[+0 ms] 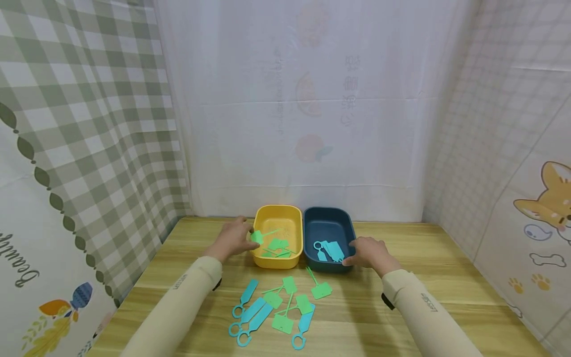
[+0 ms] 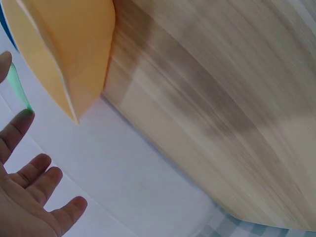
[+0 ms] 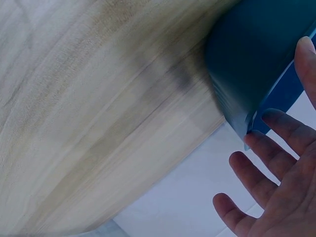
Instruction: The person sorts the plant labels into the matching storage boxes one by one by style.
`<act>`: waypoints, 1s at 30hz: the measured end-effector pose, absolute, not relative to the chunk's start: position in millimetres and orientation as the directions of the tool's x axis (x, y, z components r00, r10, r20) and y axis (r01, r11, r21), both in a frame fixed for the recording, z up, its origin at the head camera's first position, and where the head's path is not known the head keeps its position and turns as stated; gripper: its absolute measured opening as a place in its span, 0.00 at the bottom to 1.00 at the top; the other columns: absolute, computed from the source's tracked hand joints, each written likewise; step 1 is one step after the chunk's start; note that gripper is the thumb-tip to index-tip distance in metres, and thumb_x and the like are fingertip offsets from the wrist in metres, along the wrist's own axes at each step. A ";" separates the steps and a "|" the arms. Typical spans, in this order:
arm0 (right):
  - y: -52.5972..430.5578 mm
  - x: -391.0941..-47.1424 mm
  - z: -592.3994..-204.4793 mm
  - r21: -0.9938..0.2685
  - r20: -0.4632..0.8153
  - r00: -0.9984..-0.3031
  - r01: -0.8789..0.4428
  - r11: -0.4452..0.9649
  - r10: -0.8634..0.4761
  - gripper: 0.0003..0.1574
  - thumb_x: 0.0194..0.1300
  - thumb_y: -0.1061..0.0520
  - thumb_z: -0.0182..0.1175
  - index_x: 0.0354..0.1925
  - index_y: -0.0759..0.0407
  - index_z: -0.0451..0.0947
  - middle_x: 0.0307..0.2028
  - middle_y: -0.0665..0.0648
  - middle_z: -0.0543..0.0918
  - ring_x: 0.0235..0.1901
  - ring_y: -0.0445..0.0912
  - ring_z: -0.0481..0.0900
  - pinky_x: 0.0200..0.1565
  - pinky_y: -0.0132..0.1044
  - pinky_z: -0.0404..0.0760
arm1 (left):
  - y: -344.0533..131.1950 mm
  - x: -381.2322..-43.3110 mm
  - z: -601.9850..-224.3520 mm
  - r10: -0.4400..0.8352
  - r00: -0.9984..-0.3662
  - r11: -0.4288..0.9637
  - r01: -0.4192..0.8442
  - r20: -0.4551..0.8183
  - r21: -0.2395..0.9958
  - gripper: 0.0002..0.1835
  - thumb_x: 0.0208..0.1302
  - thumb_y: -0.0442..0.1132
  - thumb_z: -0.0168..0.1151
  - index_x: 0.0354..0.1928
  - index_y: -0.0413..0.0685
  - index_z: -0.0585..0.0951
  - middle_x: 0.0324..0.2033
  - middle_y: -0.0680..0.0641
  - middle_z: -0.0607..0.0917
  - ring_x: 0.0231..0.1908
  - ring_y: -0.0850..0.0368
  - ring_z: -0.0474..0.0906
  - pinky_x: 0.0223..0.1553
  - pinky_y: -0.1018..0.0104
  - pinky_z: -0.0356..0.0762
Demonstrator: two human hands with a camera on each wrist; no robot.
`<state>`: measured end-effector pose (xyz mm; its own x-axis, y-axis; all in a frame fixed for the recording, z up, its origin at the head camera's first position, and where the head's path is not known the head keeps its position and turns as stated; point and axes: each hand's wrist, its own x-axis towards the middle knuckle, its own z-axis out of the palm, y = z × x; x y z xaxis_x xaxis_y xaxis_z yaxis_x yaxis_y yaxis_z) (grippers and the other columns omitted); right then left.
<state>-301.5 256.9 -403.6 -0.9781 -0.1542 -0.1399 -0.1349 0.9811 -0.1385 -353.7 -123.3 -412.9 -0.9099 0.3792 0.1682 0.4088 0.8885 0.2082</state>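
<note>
My left hand (image 1: 233, 240) pinches a green tag (image 1: 256, 237) with a thin tail between thumb and index finger, over the left side of the yellow bin (image 1: 255, 257). In the left wrist view the tag (image 2: 19, 88) shows edge-on, the other fingers spread apart. Several green tags (image 1: 278, 244) lie inside that bin. At the navy bin's right side (image 1: 308, 224) is my right hand (image 1: 370, 254), its fingers loosely spread and its thumb over the rim. The right wrist view shows fingertips (image 3: 256, 140) right at the rim. Blue ring-ended tags (image 1: 332, 250) lie in the navy bin.
On the wooden table (image 1: 401, 307), in front of the bins, lie loose green tags (image 1: 283, 323) and blue ring-ended tags (image 1: 261, 317), some overlapping. A white curtain (image 1: 250, 148) hangs behind, a checked cloth (image 1: 102, 99) at left, and a patterned cloth (image 1: 499, 208) at right.
</note>
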 end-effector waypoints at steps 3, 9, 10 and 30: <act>256.6 -301.9 -404.1 -0.139 -0.140 -0.978 -0.134 0.981 -0.154 0.44 0.57 0.40 0.72 0.60 0.68 0.76 0.56 0.68 0.80 0.56 0.67 0.74 0.55 0.70 0.66 | -115.7 -353.3 -414.9 0.369 -0.913 0.900 0.397 0.171 0.179 0.25 0.55 0.54 0.74 0.47 0.44 0.84 0.59 0.37 0.75 0.59 0.38 0.72 0.59 0.39 0.67; 255.3 -301.8 -403.4 -0.138 -0.139 -0.977 -0.140 0.981 -0.159 0.43 0.57 0.40 0.72 0.60 0.68 0.76 0.56 0.68 0.79 0.56 0.67 0.75 0.55 0.70 0.65 | -105.4 -350.2 -416.5 0.347 -0.924 0.918 0.370 0.163 0.145 0.27 0.55 0.56 0.74 0.48 0.43 0.83 0.60 0.37 0.74 0.59 0.38 0.72 0.59 0.37 0.65; 255.1 -301.6 -403.2 -0.137 -0.140 -0.977 -0.140 0.981 -0.159 0.43 0.57 0.40 0.72 0.60 0.68 0.76 0.56 0.68 0.79 0.56 0.67 0.75 0.55 0.70 0.65 | -104.6 -349.8 -416.8 0.345 -0.925 0.920 0.367 0.159 0.141 0.28 0.56 0.56 0.73 0.49 0.43 0.83 0.61 0.37 0.74 0.59 0.37 0.71 0.59 0.37 0.65; 255.0 -299.2 -401.4 -0.132 -0.135 -0.979 -0.138 0.982 -0.156 0.42 0.57 0.41 0.72 0.60 0.68 0.76 0.56 0.68 0.78 0.57 0.66 0.74 0.55 0.70 0.66 | -132.3 -350.3 -425.6 0.334 -0.926 0.914 0.363 0.175 0.180 0.24 0.62 0.52 0.69 0.52 0.41 0.82 0.62 0.32 0.73 0.63 0.34 0.68 0.60 0.35 0.63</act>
